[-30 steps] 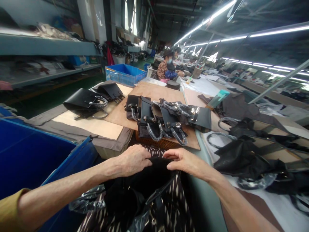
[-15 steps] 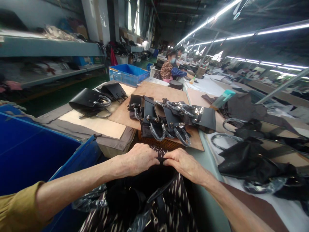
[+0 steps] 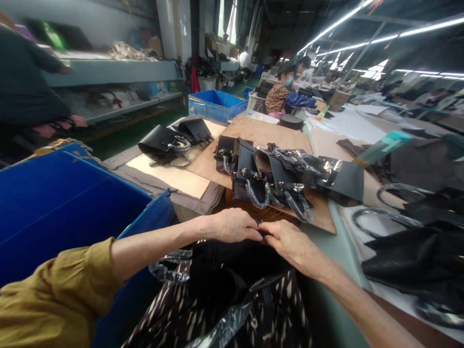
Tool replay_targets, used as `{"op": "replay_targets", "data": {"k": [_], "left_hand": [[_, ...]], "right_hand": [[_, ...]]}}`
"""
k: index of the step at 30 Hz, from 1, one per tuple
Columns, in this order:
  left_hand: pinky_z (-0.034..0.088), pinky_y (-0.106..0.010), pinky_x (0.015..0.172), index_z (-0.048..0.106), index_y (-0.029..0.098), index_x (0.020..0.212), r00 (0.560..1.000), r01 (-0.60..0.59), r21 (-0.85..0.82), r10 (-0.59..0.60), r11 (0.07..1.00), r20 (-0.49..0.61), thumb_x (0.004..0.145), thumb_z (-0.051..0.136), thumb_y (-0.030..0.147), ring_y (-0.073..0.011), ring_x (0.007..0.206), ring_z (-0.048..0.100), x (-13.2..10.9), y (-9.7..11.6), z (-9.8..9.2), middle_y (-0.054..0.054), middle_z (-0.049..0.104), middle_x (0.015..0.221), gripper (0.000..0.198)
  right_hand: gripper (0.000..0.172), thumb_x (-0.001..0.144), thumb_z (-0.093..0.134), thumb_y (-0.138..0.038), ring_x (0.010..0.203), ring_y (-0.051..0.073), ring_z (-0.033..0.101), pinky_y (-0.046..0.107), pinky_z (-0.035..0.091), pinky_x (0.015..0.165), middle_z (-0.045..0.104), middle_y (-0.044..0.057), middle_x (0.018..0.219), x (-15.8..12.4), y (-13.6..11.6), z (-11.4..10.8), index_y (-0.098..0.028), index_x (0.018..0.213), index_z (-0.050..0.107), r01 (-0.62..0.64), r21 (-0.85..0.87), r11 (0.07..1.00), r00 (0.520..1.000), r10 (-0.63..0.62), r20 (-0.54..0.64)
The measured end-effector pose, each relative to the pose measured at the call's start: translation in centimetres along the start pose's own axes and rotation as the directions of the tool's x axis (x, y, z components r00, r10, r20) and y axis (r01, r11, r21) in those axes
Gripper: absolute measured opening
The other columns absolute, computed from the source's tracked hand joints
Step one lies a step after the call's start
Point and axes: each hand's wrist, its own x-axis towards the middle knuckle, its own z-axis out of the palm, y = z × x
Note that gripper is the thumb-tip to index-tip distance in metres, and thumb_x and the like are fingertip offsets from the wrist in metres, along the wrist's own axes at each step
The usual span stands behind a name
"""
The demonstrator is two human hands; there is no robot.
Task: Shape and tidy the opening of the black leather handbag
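Note:
A black handbag (image 3: 217,261) lies in front of me with its mouth open, over dark fabric with cream streaks (image 3: 163,309). My left hand (image 3: 235,224) is closed on the bag's far rim, thumb and fingers pinched together. Right beside it, my right hand (image 3: 286,241) pinches the same rim, and the fingertips of both nearly meet. Clear plastic wraps the bag's handles (image 3: 228,328), one near me and one at its left side. The bag's interior is dark, and its lower part cannot be made out.
Several black handbags (image 3: 250,162) with wrapped handles lie on a brown board (image 3: 253,125) ahead. Two more (image 3: 159,140) rest to its left. A large blue bin (image 3: 90,193) stands at left, a smaller blue crate (image 3: 217,104) beyond. Black bags (image 3: 424,256) lie at right. Co-workers (image 3: 279,96) sit farther off.
My view has turned left, so the surroundings sit farther right. My hands have come closer together on the rim. A person in dark clothing now shows at the far left.

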Motion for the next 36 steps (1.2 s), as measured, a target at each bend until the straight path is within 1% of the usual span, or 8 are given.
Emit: {"op": "replay_targets", "data": {"k": [6,12,19,24,28,33,35,36], "left_hand": [[0.028,-0.017,0.047,0.057,0.013,0.065,0.988,0.155,-0.214,-0.153,0.964,0.029,0.085,0.036,0.038,-0.0081,0.054,0.038,-4.2,-1.4,-2.2,0.004,0.042,0.057,0.038],[0.033,-0.017,0.054,0.062,0.012,0.074,0.962,0.26,-0.264,-0.273,0.929,-0.01,0.082,0.041,0.043,-0.0094,0.058,0.043,-8.4,-1.9,-0.9,0.002,0.051,0.064,0.038],[0.031,-0.017,0.049,0.064,0.014,0.078,0.918,0.336,-0.394,-0.392,0.855,-0.067,0.075,0.052,0.034,-0.0096,0.058,0.046,-9.2,-1.3,1.5,0.004,0.055,0.065,0.024],[0.032,-0.017,0.053,0.064,0.017,0.077,0.89,0.34,-0.321,-0.413,0.884,-0.194,0.077,0.048,0.026,-0.009,0.058,0.047,-11.2,-0.5,-0.2,0.004,0.055,0.063,0.018],[0.032,-0.018,0.051,0.06,0.017,0.07,0.747,0.517,-0.256,-0.577,0.817,-0.331,0.081,0.044,0.033,-0.0084,0.053,0.043,-15.5,-1.2,-3.1,0.005,0.05,0.056,0.026],[0.034,-0.014,0.051,0.059,0.02,0.083,0.442,0.682,-0.306,-0.708,0.664,-0.551,0.075,0.052,0.04,-0.0082,0.056,0.046,-23.4,-6.7,-5.0,0.007,0.053,0.059,0.023],[0.029,-0.013,0.043,0.058,0.021,0.074,0.281,0.728,-0.337,-0.708,0.597,-0.648,0.075,0.053,0.039,-0.008,0.047,0.044,-26.5,-9.3,-5.1,0.007,0.052,0.052,0.019],[0.023,-0.013,0.037,0.056,0.021,0.068,0.314,0.709,-0.336,-0.704,0.62,-0.637,0.078,0.049,0.038,-0.0073,0.042,0.039,-27.7,-10.2,-5.0,0.007,0.049,0.048,0.021]], "right_hand": [[0.02,0.079,0.043,-0.025,0.082,0.019,0.056,0.027,0.036,0.072,0.065,0.0,0.082,0.1,0.7,0.6,-0.026,0.085,0.062,-0.026,0.072,0.997,1.0,0.026,0.004],[0.014,0.077,0.049,-0.034,0.081,0.019,0.055,0.026,0.035,0.067,0.063,0.0,0.08,0.2,0.7,0.5,-0.025,0.079,0.06,-0.022,0.05,0.999,0.999,0.019,0.047],[0.021,0.074,0.055,-0.041,0.087,0.02,0.053,0.028,0.035,0.071,0.063,0.001,0.087,1.9,-1.5,1.0,-0.028,0.09,0.063,0.046,0.009,0.999,0.998,-0.046,0.05],[0.017,0.08,0.047,-0.032,0.083,0.018,0.054,0.027,0.034,0.073,0.064,0.0,0.082,2.4,-1.7,1.4,-0.025,0.079,0.063,0.117,0.004,0.993,0.992,-0.118,0.04],[0.018,0.082,0.045,-0.032,0.081,0.017,0.054,0.025,0.034,0.072,0.063,0.0,0.08,2.2,-0.7,1.6,-0.025,0.078,0.061,0.097,0.041,0.994,0.995,-0.098,0.026],[0.021,0.082,0.043,-0.035,0.076,0.016,0.054,0.024,0.034,0.069,0.062,0.0,0.074,2.0,-0.4,1.6,-0.023,0.072,0.058,0.087,0.072,0.994,0.995,-0.09,0.031],[0.022,0.082,0.043,-0.035,0.076,0.016,0.053,0.024,0.034,0.068,0.061,0.0,0.074,2.1,-0.4,1.6,-0.023,0.072,0.058,0.079,0.082,0.993,0.996,-0.082,0.024],[0.023,0.082,0.042,-0.035,0.076,0.016,0.053,0.024,0.034,0.068,0.061,0.0,0.074,2.1,-0.5,1.6,-0.022,0.072,0.059,0.077,0.088,0.993,0.997,-0.08,0.02]]}}
